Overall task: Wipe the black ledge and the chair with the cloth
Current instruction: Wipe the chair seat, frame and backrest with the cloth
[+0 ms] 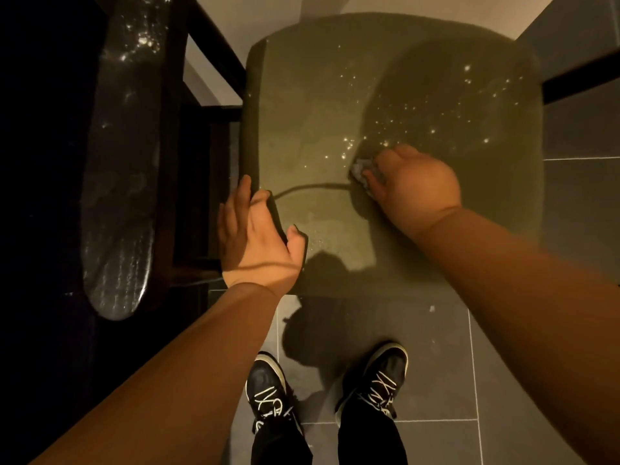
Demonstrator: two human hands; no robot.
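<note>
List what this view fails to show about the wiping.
Head view:
1. cloth: mostly covered by the right hand; its size and shape are hidden.
2. black ledge: its left side is lost in darkness.
3. chair seat: its legs are hidden beneath it; the left hand covers part of its near-left edge.

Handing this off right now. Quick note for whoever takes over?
Left hand: grips the left edge of the chair seat.
Right hand: presses the cloth on the seat, right of middle.
Black ledge: left of the chair, glossy, droplets glinting at its far end.
Done: cannot tell how much is wiped.
Left: droplets beyond the cloth on the seat's far right; probably the ledge's far end too.
</note>
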